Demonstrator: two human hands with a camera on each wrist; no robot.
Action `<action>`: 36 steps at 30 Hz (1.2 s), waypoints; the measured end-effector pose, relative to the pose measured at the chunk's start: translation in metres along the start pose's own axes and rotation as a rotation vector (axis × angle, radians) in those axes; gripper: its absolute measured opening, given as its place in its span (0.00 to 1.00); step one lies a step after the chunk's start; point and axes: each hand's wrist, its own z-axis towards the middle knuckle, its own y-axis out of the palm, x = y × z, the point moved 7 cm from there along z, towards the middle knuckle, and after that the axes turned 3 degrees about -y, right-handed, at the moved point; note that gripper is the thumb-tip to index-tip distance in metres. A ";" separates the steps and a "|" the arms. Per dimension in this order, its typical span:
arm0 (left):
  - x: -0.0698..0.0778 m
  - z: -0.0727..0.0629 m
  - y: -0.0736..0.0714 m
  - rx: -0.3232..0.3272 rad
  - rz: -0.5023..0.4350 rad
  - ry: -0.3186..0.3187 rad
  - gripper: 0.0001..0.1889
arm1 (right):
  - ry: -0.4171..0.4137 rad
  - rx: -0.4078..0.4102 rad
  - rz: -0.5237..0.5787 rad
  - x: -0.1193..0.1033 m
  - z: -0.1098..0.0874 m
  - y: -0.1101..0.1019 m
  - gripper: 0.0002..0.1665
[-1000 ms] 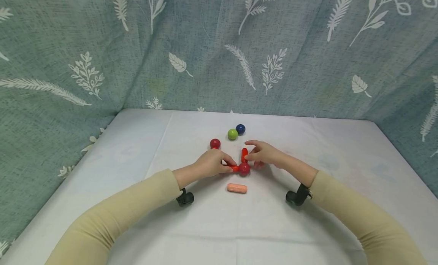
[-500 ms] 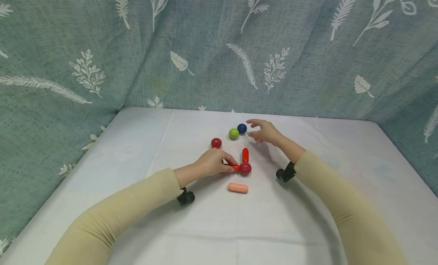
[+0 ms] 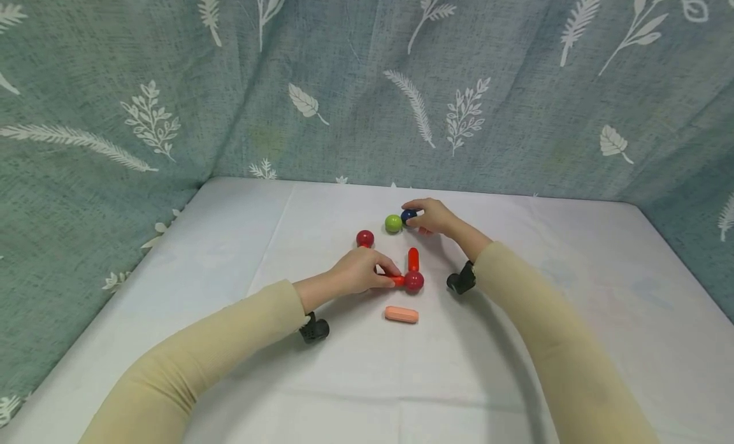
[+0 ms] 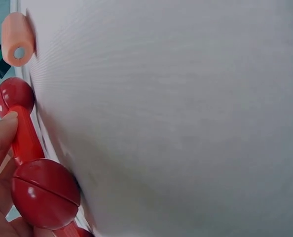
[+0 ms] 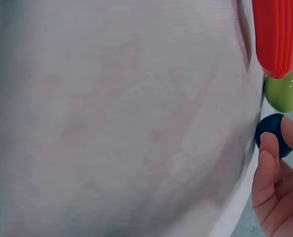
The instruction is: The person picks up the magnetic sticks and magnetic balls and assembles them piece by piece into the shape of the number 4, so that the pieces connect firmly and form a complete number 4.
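Observation:
My left hand [image 3: 358, 272] pinches a short red rod [image 4: 27, 136] between thumb and fingers. In the left wrist view, one red ball [image 4: 14, 94] sits at the rod's far end and a second red ball [image 4: 45, 192] at its near end. Another piece of red rod [image 4: 70, 231] sticks out past the near ball, which the hand hides in the head view. A ribbed red rod [image 3: 413, 259] extends away from the right-hand ball [image 3: 414, 281]. Farther back, my right hand [image 3: 434, 216] holds a dark blue ball [image 5: 273, 134] between thumb and fingers, beside a green ball [image 5: 284, 92].
A salmon-coloured rod [image 3: 401, 314] with a silvery end lies in front of the joined red pieces. Behind my left hand shows another red ball [image 3: 364, 238]. White cloth [image 3: 321, 393] covers the table, and a patterned curtain [image 3: 344, 113] rises along its back edge.
My right hand has left the upright-pointing red rod, moved back across the table and closed its fingers on the blue ball. My left hand keeps its grip on the red rod.

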 end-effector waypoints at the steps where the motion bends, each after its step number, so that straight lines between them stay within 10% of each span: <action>1: 0.000 0.000 0.000 -0.001 0.007 0.001 0.10 | 0.001 0.000 0.005 0.000 -0.001 0.000 0.27; 36: 0.023 0.013 0.010 -0.002 0.004 0.024 0.16 | 0.002 -0.083 0.197 0.014 -0.040 0.007 0.25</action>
